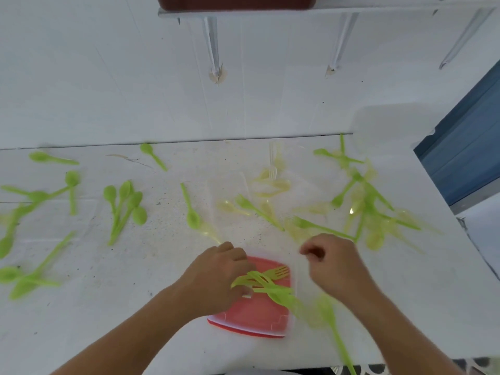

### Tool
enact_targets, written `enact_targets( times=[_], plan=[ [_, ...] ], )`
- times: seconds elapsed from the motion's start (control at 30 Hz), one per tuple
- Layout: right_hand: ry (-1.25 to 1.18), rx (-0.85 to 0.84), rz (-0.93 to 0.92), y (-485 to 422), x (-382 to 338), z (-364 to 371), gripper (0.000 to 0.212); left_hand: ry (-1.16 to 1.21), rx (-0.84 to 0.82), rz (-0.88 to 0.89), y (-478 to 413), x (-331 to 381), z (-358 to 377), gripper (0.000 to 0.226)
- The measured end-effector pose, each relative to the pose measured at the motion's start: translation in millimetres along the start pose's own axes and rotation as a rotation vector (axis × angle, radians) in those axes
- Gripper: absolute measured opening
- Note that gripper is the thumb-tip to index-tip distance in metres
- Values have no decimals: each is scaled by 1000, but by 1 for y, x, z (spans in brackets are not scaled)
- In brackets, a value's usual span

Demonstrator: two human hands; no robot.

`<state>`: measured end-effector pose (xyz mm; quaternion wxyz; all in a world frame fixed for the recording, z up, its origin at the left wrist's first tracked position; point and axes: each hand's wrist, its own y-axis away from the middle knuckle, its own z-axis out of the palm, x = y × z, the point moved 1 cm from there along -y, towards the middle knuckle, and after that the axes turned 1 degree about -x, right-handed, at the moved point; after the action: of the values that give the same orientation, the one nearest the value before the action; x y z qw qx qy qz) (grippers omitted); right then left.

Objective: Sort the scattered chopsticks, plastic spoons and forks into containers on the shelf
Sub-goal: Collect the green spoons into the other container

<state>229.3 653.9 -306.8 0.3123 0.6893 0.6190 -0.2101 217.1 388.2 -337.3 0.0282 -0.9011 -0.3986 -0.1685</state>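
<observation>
Left hand (216, 277) grips a bundle of lime-green plastic forks and spoons (261, 283) over the red square plastic container (257, 315) near the white table (130, 307)'s front edge. Right hand (335, 263) hovers just beside, fingers curled; through the blur I cannot tell whether it holds anything. More green spoons (124, 204) lie scattered toward both side edges.

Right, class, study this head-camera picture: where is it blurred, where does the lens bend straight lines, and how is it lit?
Head view: motion blur smears the right hand and the green cutlery gripped by the left hand; the wide lens splays the shelf brackets; light is soft, shadows faint, and the pale yellow cutlery nearly vanishes against the white table.
</observation>
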Motion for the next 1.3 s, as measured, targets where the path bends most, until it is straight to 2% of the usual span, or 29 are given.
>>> enact_targets(
  times=[0.03, 0.13, 0.17, 0.23, 0.43, 0.53, 0.63, 0.7, 0.8, 0.87, 0.93, 1.03, 1.17, 1.3],
  plan=[
    [147, -46, 85, 1, 17, -12, 25, -43, -16, 40, -3, 3, 10, 49],
    [641, -438, 318, 12, 46, -24, 8, -160, 4, 107, -17, 11, 34, 47],
    [725, -527, 338, 18, 49, -19, 6, -196, 19, 107, -22, 14, 38, 41],
    [774, -599, 341, 30, 47, -2, 8, -221, 43, 77, -29, 20, 38, 27],
    [743, -500, 321, 48, 32, 17, 13, -120, 61, -73, -33, 33, 30, 23],
    [699, -452, 339, 57, 30, 18, 9, -43, 28, -208, -30, 36, 19, 22],
    [553, -323, 330, 62, 35, 4, 4, -7, -4, -245, -32, 35, 10, 18],
    [406, -184, 279, 63, 31, -10, 7, 15, -127, -265, -35, 34, 2, 14],
    [259, -46, 76, 63, 3, -16, 14, -8, -371, -224, -40, 32, -7, 3],
    [212, -50, -81, 63, -21, -8, 15, -28, -419, -158, -40, 28, -15, 22],
    [215, -115, -162, 63, -36, 7, 16, 34, -380, -105, -39, 23, -23, 33],
    [385, -228, -199, 60, -47, 37, 20, 84, -361, -104, -37, 15, -27, 33],
    [702, -319, -347, 61, -50, 82, 15, 105, -325, -114, -40, 4, -28, 30],
    [573, -300, -460, 59, -29, 98, 21, 182, -243, -120, -41, 7, -36, 32]
  ],
)
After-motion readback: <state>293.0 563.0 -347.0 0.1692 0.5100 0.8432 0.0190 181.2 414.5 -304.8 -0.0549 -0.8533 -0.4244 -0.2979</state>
